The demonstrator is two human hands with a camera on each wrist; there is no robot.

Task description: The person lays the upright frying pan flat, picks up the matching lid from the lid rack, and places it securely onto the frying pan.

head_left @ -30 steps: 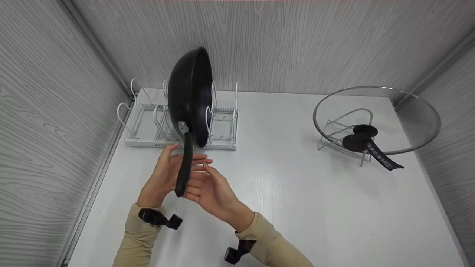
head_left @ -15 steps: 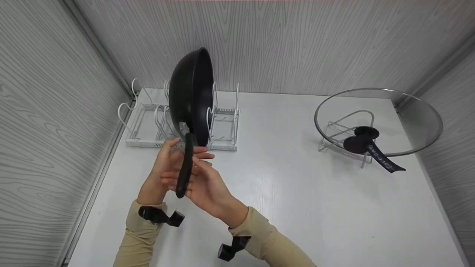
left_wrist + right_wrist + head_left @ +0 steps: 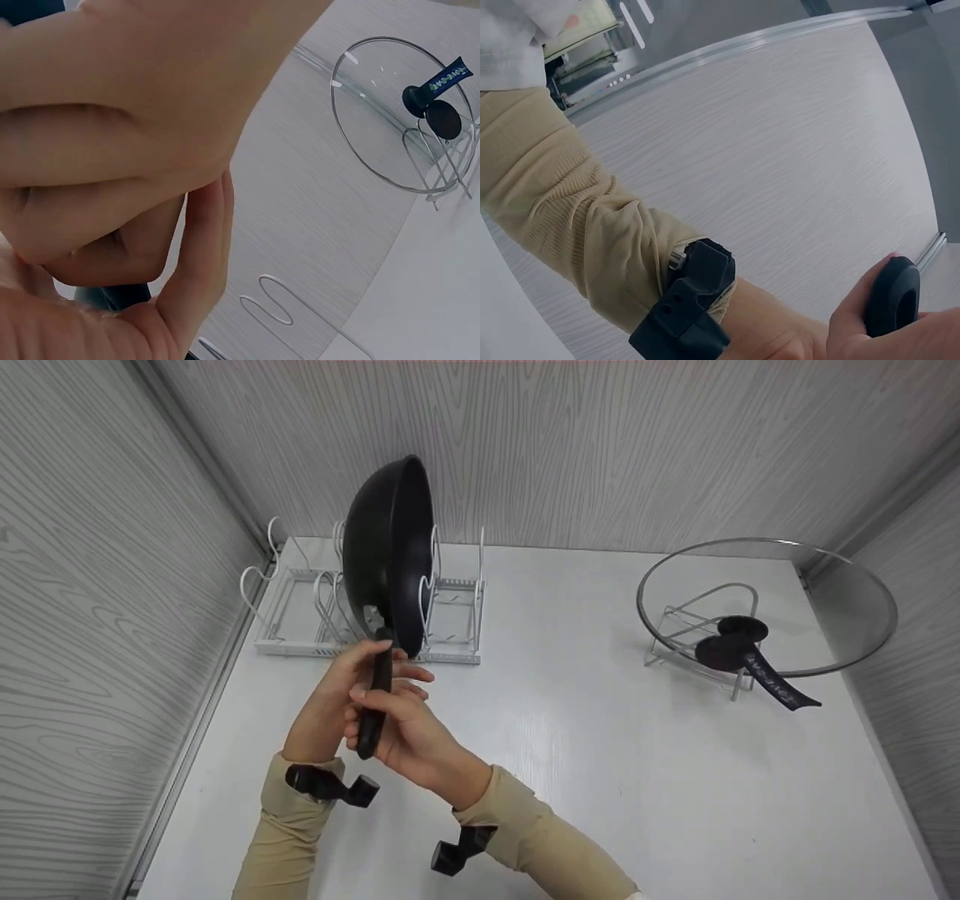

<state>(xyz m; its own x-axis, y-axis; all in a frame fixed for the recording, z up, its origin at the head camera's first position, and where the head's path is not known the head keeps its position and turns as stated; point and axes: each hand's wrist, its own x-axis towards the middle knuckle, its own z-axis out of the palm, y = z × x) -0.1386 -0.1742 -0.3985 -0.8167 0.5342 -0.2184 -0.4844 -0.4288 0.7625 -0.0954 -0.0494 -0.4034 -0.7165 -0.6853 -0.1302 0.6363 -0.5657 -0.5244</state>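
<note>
head view: i see a black pan [image 3: 367, 547] standing on edge in a white wire rack [image 3: 461, 658], its hollow side facing right and its handle [image 3: 382, 671] pointing toward the wearer. the left hand [image 3: 334, 694] holds the handle near the pan, thumb on top and fingers passing beneath; the right hand [image 3: 420, 739] grips it nearer the free end, thumb across it. wire loops of the rack flank the pan, leaving little room sideways; the back wall [image 3: 570, 450] rises behind and the side wall [image 3: 112, 622] stands close at left. well apart on the white table [image 3: 600, 780], a glass lid [image 3: 832, 607] leans tilted on a small wire stand [image 3: 733, 684], its black grip [image 3: 776, 682] jutting forward.

left wrist view: curled fingers fill the left part and hide most of the handle from me; the lid and stand appear at upper right, rack loops below.

right wrist view: a tan sleeve [image 3: 592, 195] and a black wrist mount [image 3: 690, 300] occupy the left; at lower right, i see the handle's dark end enclosed by the hand.
</note>
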